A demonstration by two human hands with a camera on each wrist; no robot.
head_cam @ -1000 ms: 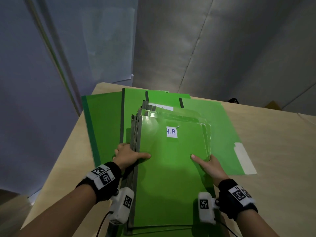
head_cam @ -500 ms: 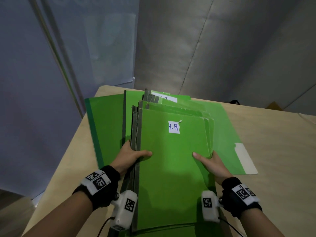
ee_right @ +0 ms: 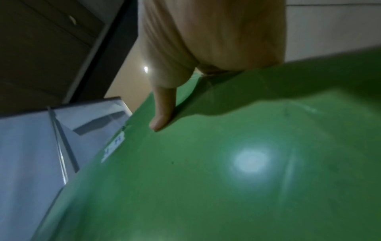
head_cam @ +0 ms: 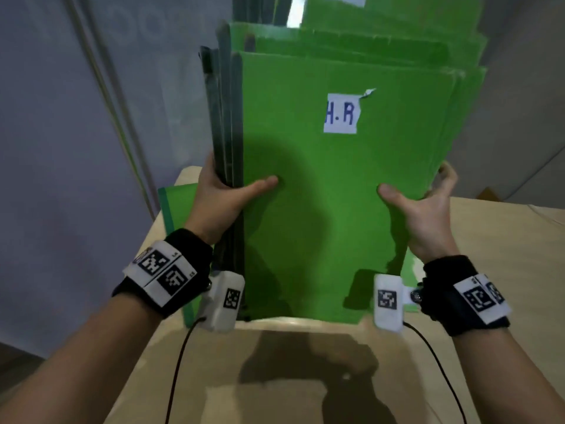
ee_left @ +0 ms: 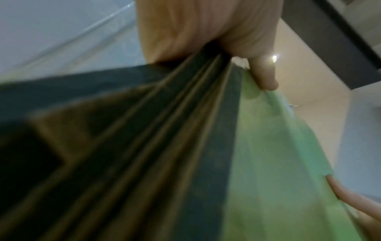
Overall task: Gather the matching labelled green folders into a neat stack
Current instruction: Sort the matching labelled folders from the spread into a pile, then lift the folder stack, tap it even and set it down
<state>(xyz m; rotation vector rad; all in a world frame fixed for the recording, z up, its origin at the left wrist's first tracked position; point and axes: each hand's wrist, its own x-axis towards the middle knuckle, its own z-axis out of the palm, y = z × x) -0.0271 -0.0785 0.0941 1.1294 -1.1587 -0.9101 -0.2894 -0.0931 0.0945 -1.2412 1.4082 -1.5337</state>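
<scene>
Between both hands, folder stack (head_cam: 336, 185) upright, long axis vertical.

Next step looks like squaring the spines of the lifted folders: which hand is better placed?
Probably left. The left hand wraps the dark spines of the folder stack; the right hand holds the opposite, open edge, away from them.
</scene>
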